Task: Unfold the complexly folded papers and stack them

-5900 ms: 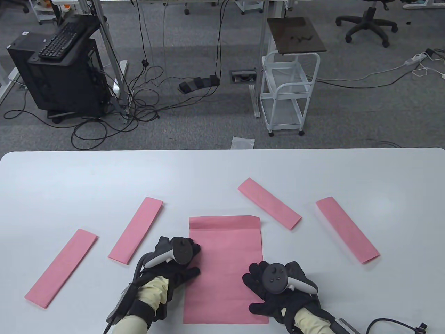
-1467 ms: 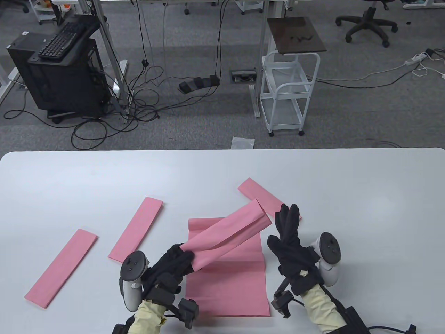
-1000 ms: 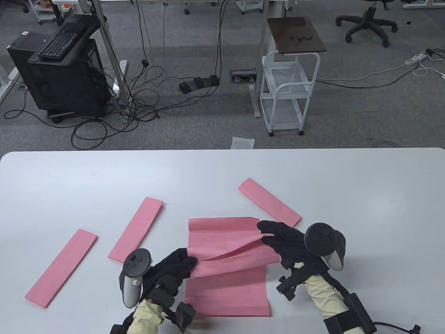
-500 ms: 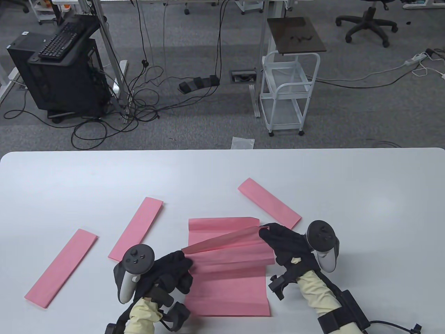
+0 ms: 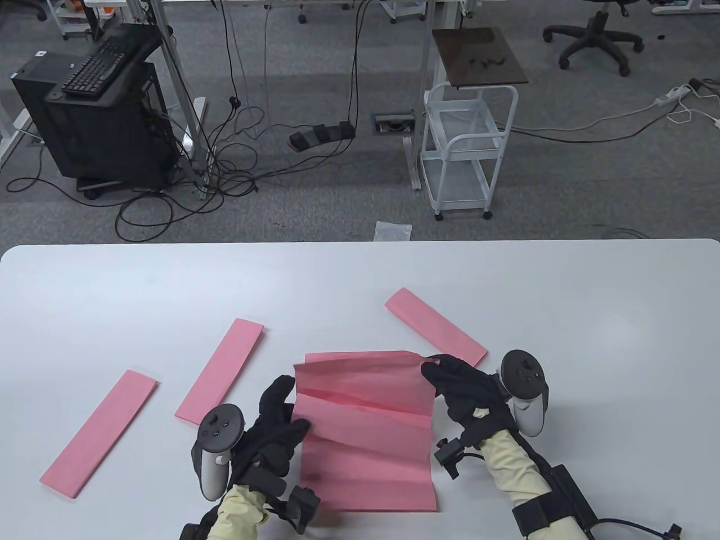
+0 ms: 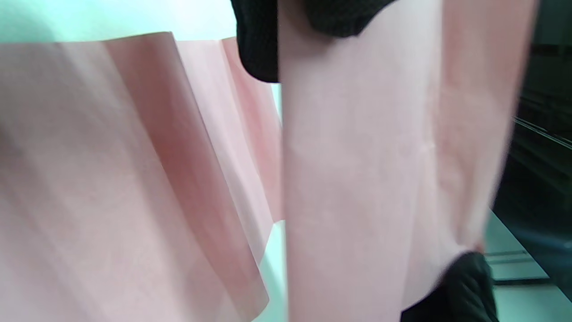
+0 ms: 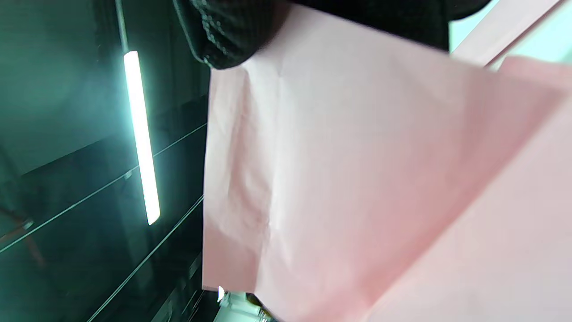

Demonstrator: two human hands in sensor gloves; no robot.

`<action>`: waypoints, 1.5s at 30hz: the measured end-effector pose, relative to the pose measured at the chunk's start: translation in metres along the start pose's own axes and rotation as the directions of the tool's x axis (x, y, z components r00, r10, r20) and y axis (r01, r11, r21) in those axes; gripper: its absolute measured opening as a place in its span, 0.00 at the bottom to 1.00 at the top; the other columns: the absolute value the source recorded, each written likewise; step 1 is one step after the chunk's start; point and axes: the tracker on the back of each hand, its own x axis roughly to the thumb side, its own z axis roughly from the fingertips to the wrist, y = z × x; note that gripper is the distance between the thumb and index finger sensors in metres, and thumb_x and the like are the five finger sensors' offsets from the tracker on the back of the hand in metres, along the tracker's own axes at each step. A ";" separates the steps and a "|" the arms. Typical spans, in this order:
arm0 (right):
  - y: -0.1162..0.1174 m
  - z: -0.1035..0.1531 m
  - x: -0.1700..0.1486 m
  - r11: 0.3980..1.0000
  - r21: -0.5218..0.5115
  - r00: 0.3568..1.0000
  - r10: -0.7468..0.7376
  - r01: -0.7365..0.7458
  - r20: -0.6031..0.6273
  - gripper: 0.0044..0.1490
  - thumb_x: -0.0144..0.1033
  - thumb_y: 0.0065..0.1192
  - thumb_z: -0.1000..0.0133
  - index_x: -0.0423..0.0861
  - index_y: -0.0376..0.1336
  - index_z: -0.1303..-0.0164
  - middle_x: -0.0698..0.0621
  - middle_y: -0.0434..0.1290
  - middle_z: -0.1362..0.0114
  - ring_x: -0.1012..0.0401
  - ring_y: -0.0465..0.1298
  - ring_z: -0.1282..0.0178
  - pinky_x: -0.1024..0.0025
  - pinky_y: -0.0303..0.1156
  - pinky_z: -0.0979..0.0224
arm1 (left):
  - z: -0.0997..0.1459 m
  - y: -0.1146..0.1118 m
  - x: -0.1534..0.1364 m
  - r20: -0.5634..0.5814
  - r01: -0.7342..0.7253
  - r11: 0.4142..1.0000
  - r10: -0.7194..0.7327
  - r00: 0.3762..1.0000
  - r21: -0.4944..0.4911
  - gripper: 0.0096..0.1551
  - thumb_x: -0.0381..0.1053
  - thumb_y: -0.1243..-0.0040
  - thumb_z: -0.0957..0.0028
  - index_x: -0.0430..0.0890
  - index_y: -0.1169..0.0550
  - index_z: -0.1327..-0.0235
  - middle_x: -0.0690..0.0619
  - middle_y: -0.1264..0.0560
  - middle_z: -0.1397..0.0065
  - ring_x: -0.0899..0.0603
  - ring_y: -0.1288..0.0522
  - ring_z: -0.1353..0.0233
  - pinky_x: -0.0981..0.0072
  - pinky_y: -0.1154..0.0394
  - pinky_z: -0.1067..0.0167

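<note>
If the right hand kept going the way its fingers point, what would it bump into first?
The right hand points up-left and already pinches the far right corner of the pink sheet. Past that corner lies bare table, so its way looks free, though height is hard to judge.

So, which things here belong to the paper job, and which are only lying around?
Job: opened pink sheet, gripped by left hand and right hand; flat sheet under it; three folded pink strips.
Around: white cart, keyboard, office chair.
</note>
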 end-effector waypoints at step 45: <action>-0.005 -0.043 0.000 0.989 -0.041 0.969 0.129 -0.141 -0.210 0.25 0.40 0.61 0.45 0.35 0.73 0.51 0.46 0.82 0.55 0.51 0.82 0.64 0.43 0.60 0.26 | 0.018 -0.004 -0.009 0.110 0.394 0.894 -0.379 0.919 -0.215 0.29 0.44 0.38 0.45 0.57 0.33 0.30 0.50 0.23 0.37 0.43 0.21 0.35 0.36 0.50 0.25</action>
